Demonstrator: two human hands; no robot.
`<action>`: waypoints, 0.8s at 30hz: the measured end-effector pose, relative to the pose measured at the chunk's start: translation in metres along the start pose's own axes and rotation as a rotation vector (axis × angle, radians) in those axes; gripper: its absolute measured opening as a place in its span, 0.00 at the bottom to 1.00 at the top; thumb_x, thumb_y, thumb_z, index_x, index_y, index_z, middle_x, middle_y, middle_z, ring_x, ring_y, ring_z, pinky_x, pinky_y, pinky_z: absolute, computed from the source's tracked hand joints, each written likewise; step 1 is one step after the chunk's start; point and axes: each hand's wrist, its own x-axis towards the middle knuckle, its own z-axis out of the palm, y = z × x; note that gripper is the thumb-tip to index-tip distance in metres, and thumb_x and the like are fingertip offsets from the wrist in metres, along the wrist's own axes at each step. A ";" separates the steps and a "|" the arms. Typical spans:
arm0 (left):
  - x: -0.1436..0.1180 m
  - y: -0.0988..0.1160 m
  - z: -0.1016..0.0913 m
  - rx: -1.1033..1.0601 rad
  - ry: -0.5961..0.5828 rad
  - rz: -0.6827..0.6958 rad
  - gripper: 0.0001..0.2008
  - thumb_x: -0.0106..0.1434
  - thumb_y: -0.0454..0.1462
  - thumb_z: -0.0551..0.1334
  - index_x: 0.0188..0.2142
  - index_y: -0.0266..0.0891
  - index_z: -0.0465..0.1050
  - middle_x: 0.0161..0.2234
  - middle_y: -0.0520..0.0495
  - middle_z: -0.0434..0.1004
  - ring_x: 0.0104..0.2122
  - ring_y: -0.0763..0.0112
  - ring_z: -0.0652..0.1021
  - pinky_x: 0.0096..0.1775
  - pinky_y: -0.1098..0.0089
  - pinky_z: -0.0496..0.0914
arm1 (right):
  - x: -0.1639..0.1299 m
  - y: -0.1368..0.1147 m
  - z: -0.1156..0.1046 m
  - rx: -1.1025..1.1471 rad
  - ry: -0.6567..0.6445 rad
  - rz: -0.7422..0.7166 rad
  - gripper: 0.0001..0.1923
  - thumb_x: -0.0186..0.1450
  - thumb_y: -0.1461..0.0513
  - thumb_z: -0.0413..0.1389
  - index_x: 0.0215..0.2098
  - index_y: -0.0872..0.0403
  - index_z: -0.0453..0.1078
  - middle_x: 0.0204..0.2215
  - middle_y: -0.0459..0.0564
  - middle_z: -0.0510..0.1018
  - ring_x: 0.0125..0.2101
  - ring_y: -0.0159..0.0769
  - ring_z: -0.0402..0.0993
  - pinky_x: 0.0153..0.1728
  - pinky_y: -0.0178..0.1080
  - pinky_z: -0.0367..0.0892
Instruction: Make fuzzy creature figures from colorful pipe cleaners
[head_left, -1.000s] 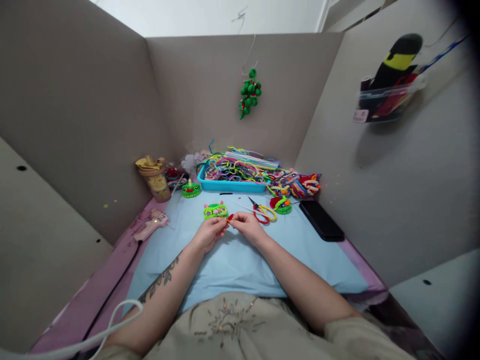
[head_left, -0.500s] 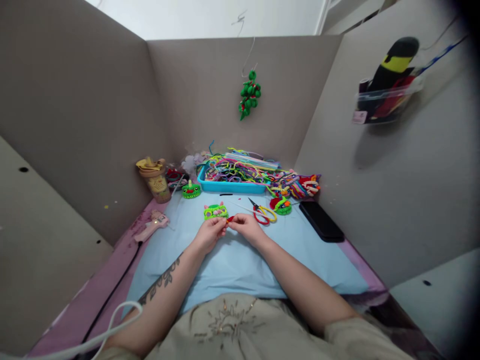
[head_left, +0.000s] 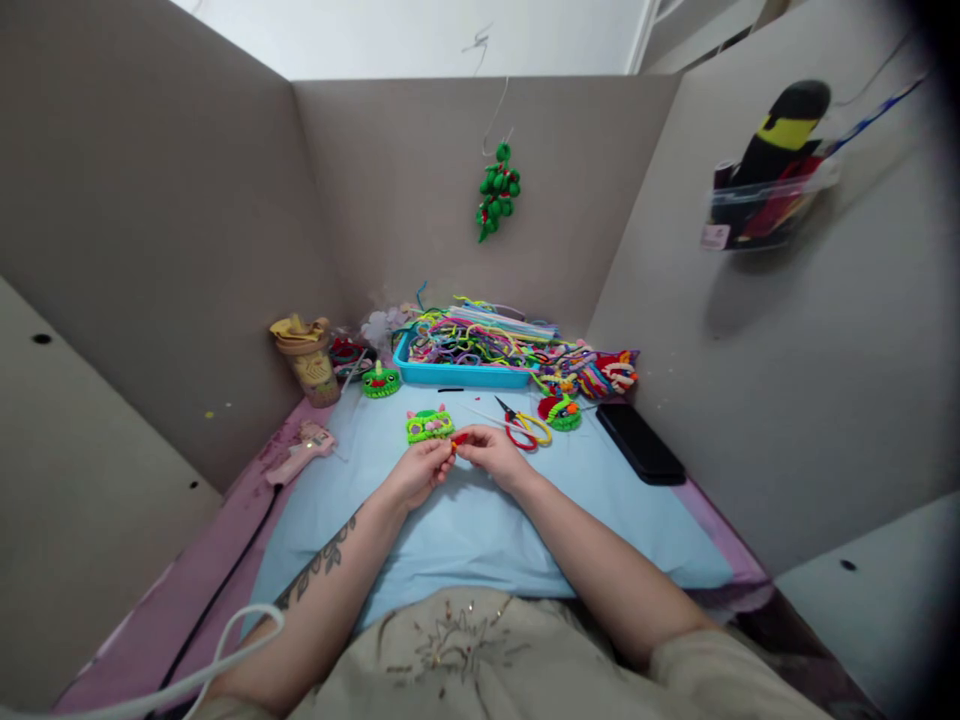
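A small red and orange fuzzy piece point(head_left: 459, 439), which looks like pipe cleaner, is pinched between my two hands over the blue cloth point(head_left: 480, 550). My left hand point(head_left: 420, 472) closes its fingertips on the orange end. The red part sits at the fingertips of my right hand point(head_left: 495, 458), also closed. Fingers hide much of the piece. Just beyond my left hand lies a lime-green animal face point(head_left: 429, 423) with pink ears. To the right of my right hand are scissors point(head_left: 529, 428) with red and yellow handles, blades pointing away.
A blue tray point(head_left: 465, 376) piled with coloured pipe cleaners stands at the back. A green frog-like piece point(head_left: 381, 380), a cup point(head_left: 311, 365) and a pink glue gun point(head_left: 304, 452) are left. A green and red piece point(head_left: 562, 412) and a black phone-like slab point(head_left: 640, 443) are right.
The view has shifted very slightly. Both hands stay together at the same spot, and a little more of the red part shows between the fingertips.
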 end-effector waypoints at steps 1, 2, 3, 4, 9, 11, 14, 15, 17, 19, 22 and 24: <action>0.000 0.000 0.000 -0.003 -0.004 0.005 0.17 0.47 0.44 0.69 0.26 0.33 0.67 0.20 0.55 0.65 0.17 0.86 0.62 0.18 0.81 0.54 | 0.000 0.000 0.001 -0.004 0.005 -0.007 0.15 0.50 0.56 0.64 0.33 0.55 0.73 0.20 0.43 0.73 0.20 0.28 0.64 0.23 0.33 0.56; 0.000 0.000 0.000 -0.005 -0.006 0.012 0.17 0.47 0.44 0.69 0.26 0.33 0.67 0.21 0.55 0.65 0.17 0.85 0.62 0.18 0.81 0.54 | -0.001 0.000 0.001 -0.012 0.009 -0.016 0.14 0.50 0.56 0.64 0.32 0.55 0.73 0.20 0.43 0.73 0.20 0.29 0.65 0.23 0.33 0.57; 0.000 -0.001 0.000 -0.004 -0.006 0.020 0.17 0.47 0.44 0.69 0.26 0.34 0.66 0.20 0.55 0.64 0.17 0.85 0.62 0.17 0.80 0.53 | -0.001 0.000 0.002 -0.023 0.014 -0.026 0.13 0.51 0.56 0.63 0.31 0.55 0.73 0.20 0.43 0.73 0.21 0.29 0.65 0.23 0.33 0.57; 0.000 -0.001 0.001 0.000 -0.006 0.030 0.17 0.47 0.44 0.69 0.26 0.34 0.66 0.20 0.55 0.64 0.16 0.85 0.62 0.17 0.80 0.52 | -0.002 0.000 0.002 -0.034 0.020 -0.037 0.13 0.51 0.56 0.63 0.30 0.55 0.73 0.20 0.43 0.73 0.21 0.29 0.65 0.24 0.33 0.57; -0.001 -0.003 0.005 0.034 -0.017 0.059 0.16 0.50 0.44 0.66 0.24 0.36 0.63 0.18 0.56 0.62 0.15 0.84 0.61 0.16 0.79 0.51 | -0.005 -0.005 0.005 -0.051 0.052 -0.070 0.12 0.52 0.56 0.62 0.28 0.56 0.70 0.20 0.42 0.72 0.21 0.27 0.63 0.24 0.32 0.56; -0.001 -0.004 0.007 0.050 -0.017 0.068 0.16 0.50 0.45 0.66 0.23 0.36 0.63 0.18 0.56 0.63 0.15 0.83 0.61 0.17 0.78 0.53 | -0.005 -0.006 0.006 -0.051 0.043 -0.063 0.12 0.53 0.56 0.61 0.27 0.56 0.69 0.18 0.41 0.70 0.19 0.26 0.60 0.22 0.32 0.53; 0.001 -0.005 0.007 0.099 -0.008 0.096 0.17 0.52 0.48 0.64 0.24 0.36 0.63 0.18 0.56 0.64 0.15 0.82 0.62 0.18 0.77 0.55 | -0.003 -0.004 0.006 -0.032 0.035 -0.042 0.12 0.54 0.55 0.60 0.26 0.56 0.67 0.16 0.40 0.66 0.16 0.24 0.55 0.19 0.31 0.49; 0.002 -0.005 0.006 0.138 0.011 0.124 0.17 0.53 0.49 0.63 0.24 0.36 0.64 0.17 0.55 0.64 0.15 0.81 0.63 0.18 0.77 0.56 | -0.002 -0.002 0.006 -0.013 0.037 -0.033 0.12 0.54 0.55 0.60 0.26 0.56 0.67 0.15 0.39 0.65 0.16 0.24 0.54 0.18 0.31 0.48; 0.003 -0.006 0.005 0.248 0.084 0.231 0.16 0.54 0.48 0.61 0.27 0.37 0.66 0.19 0.53 0.67 0.17 0.78 0.66 0.20 0.76 0.60 | 0.000 0.001 0.005 0.033 0.054 -0.015 0.13 0.54 0.55 0.60 0.26 0.55 0.66 0.13 0.38 0.64 0.15 0.24 0.53 0.17 0.31 0.47; 0.003 -0.007 0.004 0.379 0.182 0.392 0.13 0.54 0.45 0.63 0.32 0.37 0.70 0.27 0.49 0.73 0.24 0.73 0.72 0.25 0.73 0.66 | 0.002 0.004 0.005 0.078 0.077 0.005 0.14 0.54 0.54 0.60 0.25 0.55 0.64 0.12 0.37 0.62 0.13 0.23 0.52 0.16 0.31 0.46; 0.000 -0.008 0.004 0.570 0.273 0.584 0.13 0.52 0.40 0.66 0.39 0.40 0.75 0.41 0.43 0.75 0.35 0.66 0.75 0.34 0.69 0.69 | 0.002 0.005 0.008 0.142 0.108 0.035 0.15 0.52 0.53 0.61 0.24 0.54 0.63 0.12 0.37 0.62 0.13 0.23 0.53 0.15 0.30 0.47; -0.003 -0.008 0.004 0.664 0.296 0.648 0.11 0.53 0.38 0.65 0.38 0.42 0.77 0.41 0.43 0.76 0.37 0.64 0.75 0.37 0.67 0.69 | 0.001 0.004 0.010 0.183 0.118 0.056 0.15 0.51 0.54 0.62 0.24 0.55 0.63 0.12 0.37 0.63 0.13 0.23 0.53 0.15 0.30 0.47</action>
